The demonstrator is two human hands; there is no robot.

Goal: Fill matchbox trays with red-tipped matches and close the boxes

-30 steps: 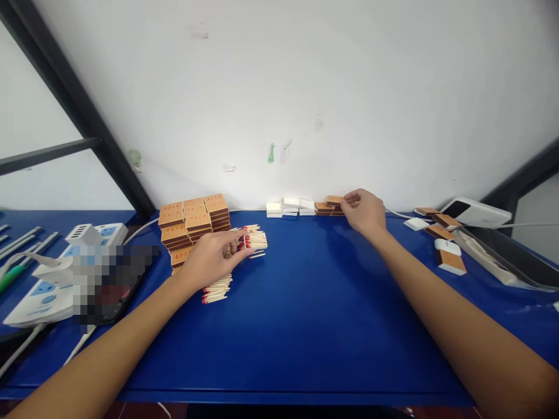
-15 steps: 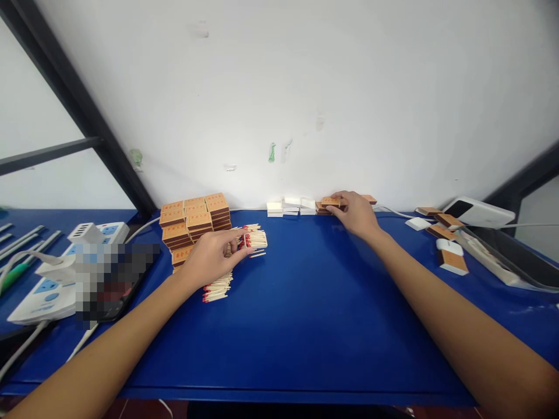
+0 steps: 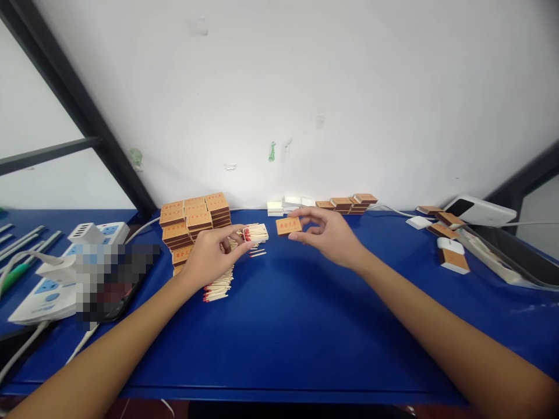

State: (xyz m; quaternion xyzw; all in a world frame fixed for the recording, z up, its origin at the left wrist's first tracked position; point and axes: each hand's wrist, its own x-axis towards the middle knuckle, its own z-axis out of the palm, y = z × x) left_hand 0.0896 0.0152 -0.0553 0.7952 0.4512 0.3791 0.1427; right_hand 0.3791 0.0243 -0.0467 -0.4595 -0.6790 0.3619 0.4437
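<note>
My left hand (image 3: 218, 251) is closed on the left end of a white matchbox tray (image 3: 257, 233) filled with red-tipped matches. Between the thumb and fingers of my right hand (image 3: 325, 235) is an orange matchbox sleeve (image 3: 288, 226), printed side up, just right of the tray and apart from it. Loose matches (image 3: 218, 288) lie in a pile under and below my left hand, partly hidden by it. A stray match (image 3: 257, 254) lies on the blue table (image 3: 279, 337) in front of the tray.
Stacked matchboxes (image 3: 196, 212) stand at the left. Along the wall are white trays (image 3: 290, 205) and more orange sleeves (image 3: 349, 203). A power strip (image 3: 56, 291) and phone (image 3: 126, 285) lie far left; a white device (image 3: 480, 210) and scattered matchbox parts (image 3: 454, 261) are far right.
My right hand has lifted an orange sleeve from the row by the wall and brought it left and nearer, beside the tray. The left hand keeps its hold, with the tray slightly raised.
</note>
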